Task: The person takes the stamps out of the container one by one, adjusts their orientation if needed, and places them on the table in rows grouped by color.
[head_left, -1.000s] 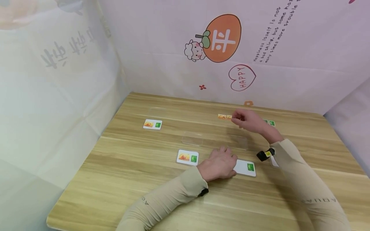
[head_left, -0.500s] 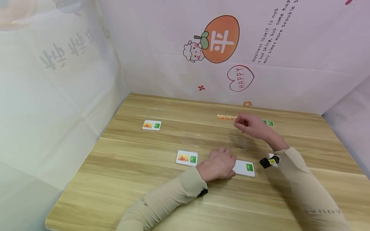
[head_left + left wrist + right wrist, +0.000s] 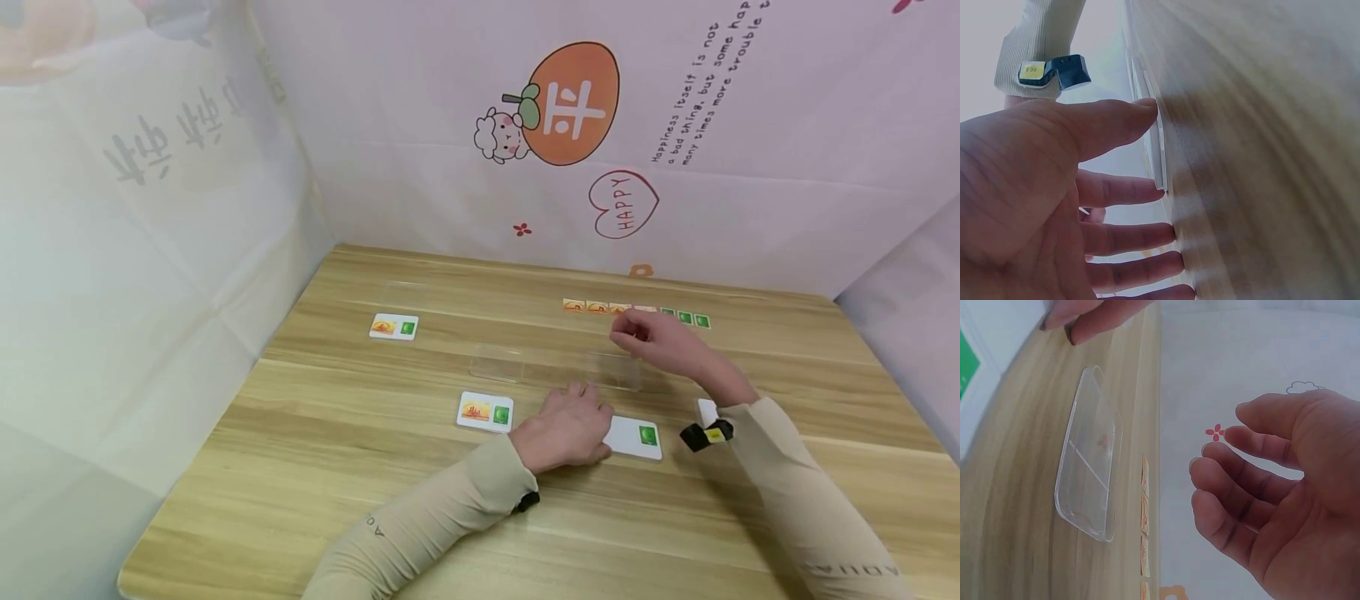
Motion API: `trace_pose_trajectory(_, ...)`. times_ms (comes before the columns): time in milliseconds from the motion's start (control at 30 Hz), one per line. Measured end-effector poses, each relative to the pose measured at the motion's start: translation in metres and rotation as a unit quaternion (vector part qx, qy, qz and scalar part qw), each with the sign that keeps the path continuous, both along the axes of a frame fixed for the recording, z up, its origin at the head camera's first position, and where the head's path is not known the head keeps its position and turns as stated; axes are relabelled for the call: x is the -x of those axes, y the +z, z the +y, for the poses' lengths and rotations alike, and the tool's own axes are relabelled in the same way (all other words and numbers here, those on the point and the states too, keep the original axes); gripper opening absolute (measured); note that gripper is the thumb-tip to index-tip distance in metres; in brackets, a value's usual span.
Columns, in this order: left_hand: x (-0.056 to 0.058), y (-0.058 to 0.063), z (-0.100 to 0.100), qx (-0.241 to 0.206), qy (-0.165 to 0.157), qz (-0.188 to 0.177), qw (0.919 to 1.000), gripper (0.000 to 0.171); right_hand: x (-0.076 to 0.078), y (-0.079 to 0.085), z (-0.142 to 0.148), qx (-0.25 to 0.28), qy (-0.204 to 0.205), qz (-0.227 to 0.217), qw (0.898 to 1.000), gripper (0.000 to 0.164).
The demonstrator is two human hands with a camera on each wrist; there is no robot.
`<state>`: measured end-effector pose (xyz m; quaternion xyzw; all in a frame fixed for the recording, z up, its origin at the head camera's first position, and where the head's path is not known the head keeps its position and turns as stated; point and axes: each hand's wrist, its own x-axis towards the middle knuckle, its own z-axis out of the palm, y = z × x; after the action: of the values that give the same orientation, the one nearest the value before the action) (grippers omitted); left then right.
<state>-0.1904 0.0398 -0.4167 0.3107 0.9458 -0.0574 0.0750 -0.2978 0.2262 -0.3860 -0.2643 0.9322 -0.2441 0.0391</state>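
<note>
My left hand point(image 3: 566, 427) lies on the table with fingers extended. Its thumb and index fingertips are right at the edge of a white card point(image 3: 633, 438) bearing a green sticker; the hand hides the card's left part. In the left wrist view that card point(image 3: 1155, 150) shows edge-on. My right hand point(image 3: 660, 340) hovers in front of a row of small orange stickers point(image 3: 597, 307) and green stickers point(image 3: 686, 317), overlapping part of it. In the right wrist view its fingers are loosely curled, with a gap between thumb and index fingertips and nothing visible held.
Two white cards, one in front point(image 3: 485, 412) and one farther back point(image 3: 393, 327), carry an orange and a green sticker each. Clear plastic covers point(image 3: 497, 363) lie behind the cards. Another white card point(image 3: 707, 412) is partly hidden by my right wrist. A printed cloth wall point(image 3: 420, 183) borders the table.
My right hand has drawn right and slightly toward me from the sticker row, uncovering more orange and green stickers. My left hand stays at the card.
</note>
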Motion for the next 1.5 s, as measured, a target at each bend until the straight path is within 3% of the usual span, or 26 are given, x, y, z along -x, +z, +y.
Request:
trace_pose_trajectory(467,-0.001,0.001,-0.001,0.002,-0.004,0.002,1.0,0.048,-0.016,-0.005,0.013,0.011,0.025,0.036,0.999,0.006)
trace_pose_trajectory(933,-0.001,-0.001,-0.001,0.007,-0.009,0.012,0.9999,0.047,-0.033,-0.004,0.022,-0.009,0.006,-0.017,1.0,0.019)
trace_pose_trajectory(1300,-0.001,0.001,0.0,0.008,0.0,0.005,1.0,0.047,-0.04,-0.006,0.025,-0.007,0.011,-0.026,1.0,0.016)
trace_pose_trajectory(1500,-0.001,0.0,0.0,0.01,-0.001,0.008,0.9999,0.045,-0.044,-0.009,0.027,0.0,0.026,-0.009,1.0,0.011)
